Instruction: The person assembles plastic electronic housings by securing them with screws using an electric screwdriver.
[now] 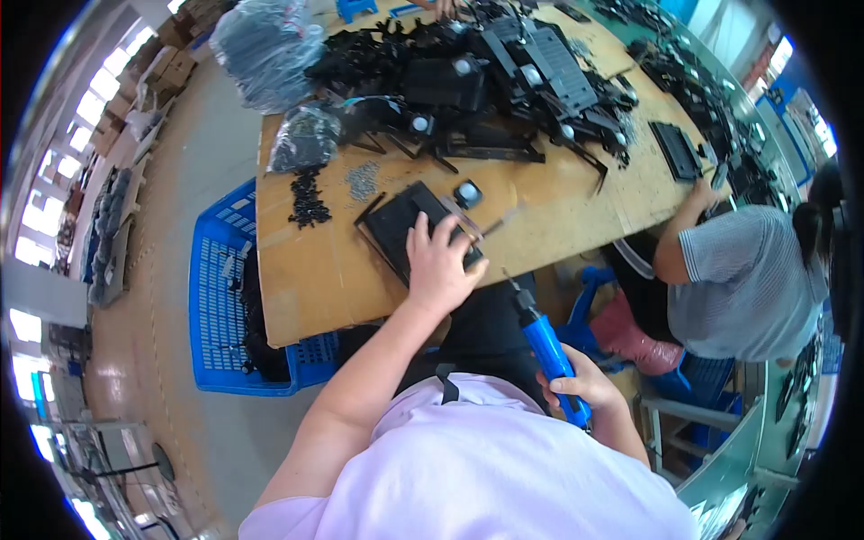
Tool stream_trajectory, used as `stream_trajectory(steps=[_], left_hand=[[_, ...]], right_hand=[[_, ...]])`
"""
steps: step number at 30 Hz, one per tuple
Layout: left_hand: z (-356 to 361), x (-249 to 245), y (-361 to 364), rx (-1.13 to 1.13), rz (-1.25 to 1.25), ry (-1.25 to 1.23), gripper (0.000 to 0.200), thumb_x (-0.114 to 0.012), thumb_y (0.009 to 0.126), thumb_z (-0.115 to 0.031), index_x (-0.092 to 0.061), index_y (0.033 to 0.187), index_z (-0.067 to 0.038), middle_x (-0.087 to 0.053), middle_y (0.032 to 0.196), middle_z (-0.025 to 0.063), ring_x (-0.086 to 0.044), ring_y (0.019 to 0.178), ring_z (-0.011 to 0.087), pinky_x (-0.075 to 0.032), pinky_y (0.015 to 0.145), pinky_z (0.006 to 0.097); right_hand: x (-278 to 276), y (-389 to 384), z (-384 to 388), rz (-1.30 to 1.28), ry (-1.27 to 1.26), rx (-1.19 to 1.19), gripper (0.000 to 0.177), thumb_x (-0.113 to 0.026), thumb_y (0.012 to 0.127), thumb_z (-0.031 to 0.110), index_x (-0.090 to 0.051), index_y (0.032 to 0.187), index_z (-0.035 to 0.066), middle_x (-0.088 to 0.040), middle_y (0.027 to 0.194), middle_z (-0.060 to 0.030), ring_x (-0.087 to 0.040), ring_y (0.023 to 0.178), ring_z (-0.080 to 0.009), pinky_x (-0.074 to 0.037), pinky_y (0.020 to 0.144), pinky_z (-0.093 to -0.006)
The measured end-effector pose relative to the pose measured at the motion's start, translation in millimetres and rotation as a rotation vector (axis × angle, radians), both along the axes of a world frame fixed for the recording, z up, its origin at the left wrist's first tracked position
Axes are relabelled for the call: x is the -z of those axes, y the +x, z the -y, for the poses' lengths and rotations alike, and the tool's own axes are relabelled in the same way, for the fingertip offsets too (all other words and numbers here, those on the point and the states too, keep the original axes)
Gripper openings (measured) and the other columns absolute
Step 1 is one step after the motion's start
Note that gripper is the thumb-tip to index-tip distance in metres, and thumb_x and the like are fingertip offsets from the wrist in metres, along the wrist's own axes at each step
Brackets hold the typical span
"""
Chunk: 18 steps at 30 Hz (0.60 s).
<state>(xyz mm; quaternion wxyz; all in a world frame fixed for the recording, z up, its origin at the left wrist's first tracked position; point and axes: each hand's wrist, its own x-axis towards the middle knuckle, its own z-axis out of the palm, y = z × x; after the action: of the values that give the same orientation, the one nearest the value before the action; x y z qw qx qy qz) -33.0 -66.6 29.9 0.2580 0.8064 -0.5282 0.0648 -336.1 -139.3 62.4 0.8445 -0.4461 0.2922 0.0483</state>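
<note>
My left hand [439, 261] lies with its fingers spread on a flat black part [398, 221] near the table's front edge. My right hand [583, 385] is wrapped round a blue electric screwdriver [546, 353], its tip pointing up and left, just off the table edge. Beyond the black part sits a small dark piece with a round white face [468, 193]. Small black pieces [309, 196] and a patch of small silver screws [363, 182] lie to the left on the wooden table [301, 279].
Black assemblies [441, 85] are heaped across the table's back, beside plastic-wrapped goods [268, 49] and a clear bag [306, 138]. A blue crate [205, 297] stands at the table's left. A co-worker [742, 279] sits at the right, one hand on a black part [675, 151].
</note>
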Motion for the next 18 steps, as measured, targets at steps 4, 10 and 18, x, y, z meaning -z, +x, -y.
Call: stream_trajectory(steps=[4, 10, 18], left_hand=[[-29.9, 8.3, -7.5, 0.22, -0.025, -0.033, 0.014, -0.073, 0.087, -0.021, -0.074, 0.095, -0.01, -0.06, 0.133, 0.0065, -0.044, 0.136, 0.0435, -0.031, 0.114, 0.0633], [-114.6, -5.2, -3.2, 0.091, -0.011, -0.124, 0.017, -0.075, 0.081, -0.012, -0.071, 0.097, -0.008, -0.06, 0.134, 0.0099, -0.05, 0.133, 0.0368, -0.029, 0.116, 0.0596], [-170.1, 32.9, 76.4, -0.311, -0.696, -0.429, 0.021, -0.056, 0.103, -0.014, -0.066, 0.114, 0.002, -0.06, 0.137, 0.0228, -0.058, 0.127, 0.03, -0.044, 0.107, 0.0387]], right_hand=[[2.6, -9.0, 4.3, 0.038, -0.018, 0.151, 0.087, -0.092, 0.068, 0.037, -0.046, 0.134, 0.003, -0.06, 0.093, -0.0095, -0.061, 0.065, -0.0188, -0.049, 0.058, -0.0314], [7.5, -2.4, 20.0, 0.05, -0.123, 0.248, 0.09, -0.091, 0.07, 0.04, -0.045, 0.136, 0.0, -0.06, 0.09, -0.0089, -0.061, 0.061, -0.0185, -0.048, 0.053, -0.0319], [9.0, 28.2, 25.3, 0.056, -0.139, 0.214, 0.091, -0.09, 0.07, 0.042, -0.045, 0.136, -0.001, -0.06, 0.089, -0.0087, -0.061, 0.059, -0.0178, -0.047, 0.051, -0.031]])
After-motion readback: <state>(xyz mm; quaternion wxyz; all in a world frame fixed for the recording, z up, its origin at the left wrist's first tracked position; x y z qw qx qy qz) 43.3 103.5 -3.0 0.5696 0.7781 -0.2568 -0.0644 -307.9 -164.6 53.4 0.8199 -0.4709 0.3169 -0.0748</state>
